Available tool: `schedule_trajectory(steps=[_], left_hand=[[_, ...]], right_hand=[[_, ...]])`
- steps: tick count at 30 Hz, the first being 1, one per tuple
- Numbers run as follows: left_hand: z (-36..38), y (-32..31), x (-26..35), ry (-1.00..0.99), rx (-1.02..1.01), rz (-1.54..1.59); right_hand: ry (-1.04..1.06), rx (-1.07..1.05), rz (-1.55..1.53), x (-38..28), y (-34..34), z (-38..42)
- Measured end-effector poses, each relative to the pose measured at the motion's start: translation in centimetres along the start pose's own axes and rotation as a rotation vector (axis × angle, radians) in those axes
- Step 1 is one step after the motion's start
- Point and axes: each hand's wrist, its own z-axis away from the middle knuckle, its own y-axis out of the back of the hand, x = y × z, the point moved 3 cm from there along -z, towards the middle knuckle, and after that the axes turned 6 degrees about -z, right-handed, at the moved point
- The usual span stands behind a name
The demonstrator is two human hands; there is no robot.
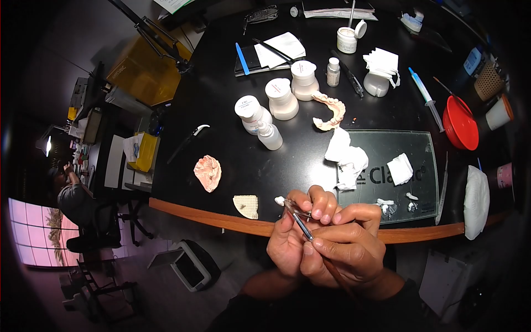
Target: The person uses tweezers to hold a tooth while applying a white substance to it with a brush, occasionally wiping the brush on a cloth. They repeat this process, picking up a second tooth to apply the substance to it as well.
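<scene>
Just over the table's front edge, both my hands meet fingertip to fingertip. My right hand [354,246] grips a thin brush [303,227] with a metal ferrule and a brown handle, its tip pointing up and left. Pinched in the fingers of my left hand [285,246] is a small thin piece [297,209], too small to name, touching or very near the brush tip. A small white lump [280,200] shows just beyond my left fingertips. Left of it lies a beige honeycomb tray [245,206]. Crumpled tissue [351,166] rests on a glass slab [395,141] beyond my right hand.
Pink dental casts [207,173] lie on the black table, one an arch [330,112]. White-capped jars [283,102] and a small bottle [270,137] stand mid-table. At right are a syringe [426,97] and a red bowl [461,124]. Another person [80,199] sits far left.
</scene>
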Motion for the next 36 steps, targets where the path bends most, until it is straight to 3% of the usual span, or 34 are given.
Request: schedule_trajectory(steps=[18, 25, 29, 36], left_hand=[[-0.1, -0.1, 0.1, 0.003, 0.020, -0.009], [-0.2, -0.2, 0.4, -0.008, 0.051, -0.005], [0.1, -0.2, 0.6, 0.016, 0.060, -0.009], [0.6, -0.4, 0.7, 0.039, 0.094, -0.009]], right_hand=[[0.029, -0.030, 0.031, 0.2, 0.0, 0.2], [0.029, 0.011, 0.203, 0.0, 6.0, -0.3], [-0.047, -0.055, 0.308, 1.1, 9.0, 0.8], [-0.074, -0.183, 0.335, 0.7, 8.4, 2.2]])
